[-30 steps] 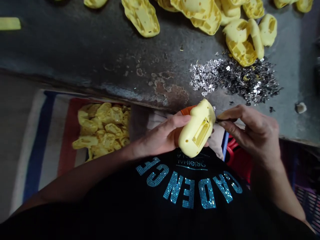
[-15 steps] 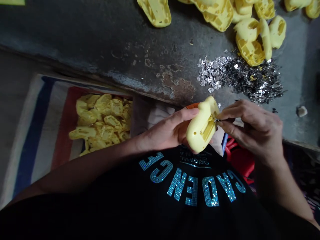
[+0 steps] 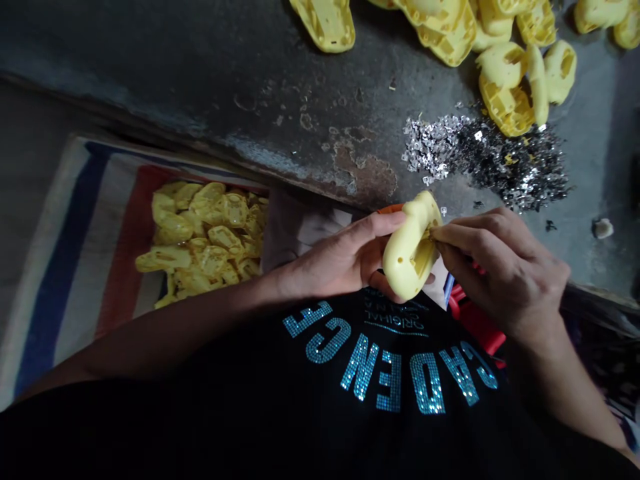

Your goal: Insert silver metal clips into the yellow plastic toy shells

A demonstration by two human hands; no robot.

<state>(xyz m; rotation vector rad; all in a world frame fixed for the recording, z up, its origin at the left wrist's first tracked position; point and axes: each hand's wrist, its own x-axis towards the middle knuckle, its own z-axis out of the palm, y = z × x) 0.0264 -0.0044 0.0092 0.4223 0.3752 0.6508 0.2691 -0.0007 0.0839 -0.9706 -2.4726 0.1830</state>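
My left hand (image 3: pixel 345 257) is closed around a yellow plastic shell (image 3: pixel 409 257), thumb on its upper side. The shell is rounded, with a small hole in its near end and a rectangular recess facing right. At that recess, the fingertips of my right hand (image 3: pixel 505 263) are pinched together against the shell. A small metal piece showed between these fingertips a moment ago; now they mostly hide it. Just beyond the hands, a heap of small shiny metal pieces (image 3: pixel 480 157) lies on the dark worktop (image 3: pixel 200 73).
Several yellow shells (image 3: pixel 445 30) lie along the far side of the worktop. Below its edge at left, more yellow shells (image 3: pixel 213 233) fill a container beside a striped sheet (image 3: pixel 123 247). Something red (image 3: pixel 477 323) is under the right forearm. A small whitish lump (image 3: pixel 603 228) sits at right.
My right fingertips have pressed closer into the shell's recess, covering the small metal piece. The shell has turned slightly, and the whole view has shifted a little.
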